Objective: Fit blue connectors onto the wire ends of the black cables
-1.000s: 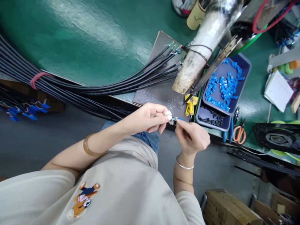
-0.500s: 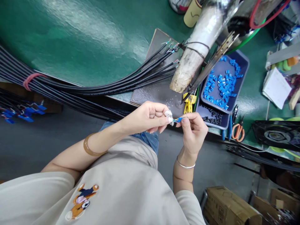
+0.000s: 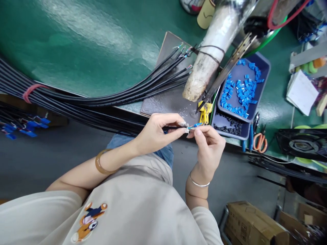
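My left hand (image 3: 163, 131) is closed, its thumb and index finger pinching a black cable (image 3: 170, 128) close to its stripped end. White wrapping shows on its fingertips. Thin coloured wires (image 3: 191, 128) run from the cable end across to my right hand (image 3: 209, 141). The right hand is also closed, pinching the wires beside a small blue connector (image 3: 197, 125), partly hidden by its fingers. Just beyond the hands, a yellow tool (image 3: 204, 112) lies at the edge of the dark board (image 3: 163, 103).
A bundle of black cables (image 3: 102, 99) crosses from the left onto the board. Blue trays (image 3: 263, 80) hold blue connectors and small black parts. Orange-handled scissors (image 3: 260, 143) lie right of them. A plastic-wrapped tube (image 3: 204, 68) slants over the board. Cardboard boxes (image 3: 252, 221) stand below.
My left fingers have straightened and shifted their pinch; the black cable now shows between them. My right hand has moved slightly left, and the blue connector sits differently at its fingertips.
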`<state>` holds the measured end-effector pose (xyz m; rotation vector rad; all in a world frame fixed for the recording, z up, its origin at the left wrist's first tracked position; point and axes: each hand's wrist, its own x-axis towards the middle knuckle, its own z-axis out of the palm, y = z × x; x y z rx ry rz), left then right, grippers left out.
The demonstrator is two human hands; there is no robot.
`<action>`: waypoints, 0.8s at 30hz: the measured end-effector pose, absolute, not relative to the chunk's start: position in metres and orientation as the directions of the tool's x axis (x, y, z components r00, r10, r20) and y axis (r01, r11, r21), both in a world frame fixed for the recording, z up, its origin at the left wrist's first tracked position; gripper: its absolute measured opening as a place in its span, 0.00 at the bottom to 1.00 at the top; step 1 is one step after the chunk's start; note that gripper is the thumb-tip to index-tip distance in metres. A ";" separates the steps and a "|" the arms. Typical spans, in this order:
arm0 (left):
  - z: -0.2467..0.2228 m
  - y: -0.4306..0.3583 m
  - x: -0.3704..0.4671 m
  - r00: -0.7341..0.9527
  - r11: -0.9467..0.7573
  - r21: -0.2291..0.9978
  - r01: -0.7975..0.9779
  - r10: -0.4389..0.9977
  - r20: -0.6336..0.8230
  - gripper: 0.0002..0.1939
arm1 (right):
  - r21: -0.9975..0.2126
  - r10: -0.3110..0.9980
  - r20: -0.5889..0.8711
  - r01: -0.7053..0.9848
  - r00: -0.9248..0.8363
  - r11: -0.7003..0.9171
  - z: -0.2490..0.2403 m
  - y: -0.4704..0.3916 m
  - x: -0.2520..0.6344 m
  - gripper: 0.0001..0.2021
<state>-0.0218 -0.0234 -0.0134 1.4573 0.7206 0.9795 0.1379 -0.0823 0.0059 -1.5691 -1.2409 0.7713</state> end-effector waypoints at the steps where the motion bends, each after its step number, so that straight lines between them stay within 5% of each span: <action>1: -0.013 -0.023 -0.022 0.460 -0.179 0.981 -0.077 0.866 0.195 0.05 | -0.939 0.957 0.066 0.341 0.284 -0.036 0.005 -0.082 0.139 0.08; 8: -0.012 -0.021 -0.023 0.454 -0.344 0.939 -0.006 0.835 0.310 0.04 | -0.920 0.960 0.019 0.380 0.280 -0.092 0.003 -0.082 0.142 0.09; 12: -0.014 -0.020 -0.022 0.515 -0.329 0.944 0.013 0.812 0.275 0.04 | -0.843 0.965 0.115 0.537 0.234 -0.030 0.006 -0.086 0.145 0.05; 17: -0.007 -0.018 -0.025 0.669 0.136 0.989 -0.065 0.741 -0.058 0.04 | -0.508 0.917 0.397 0.821 -0.045 0.261 0.011 -0.092 0.146 0.05; 20: -0.001 -0.016 -0.029 0.742 0.353 0.922 -0.160 0.659 -0.124 0.07 | -0.537 0.887 0.462 0.787 -0.027 0.303 0.011 -0.096 0.145 0.05; 24: 0.000 -0.012 -0.032 0.748 0.439 0.881 -0.179 0.642 -0.168 0.06 | -0.620 0.795 0.536 0.772 0.283 0.143 0.011 -0.096 0.155 0.02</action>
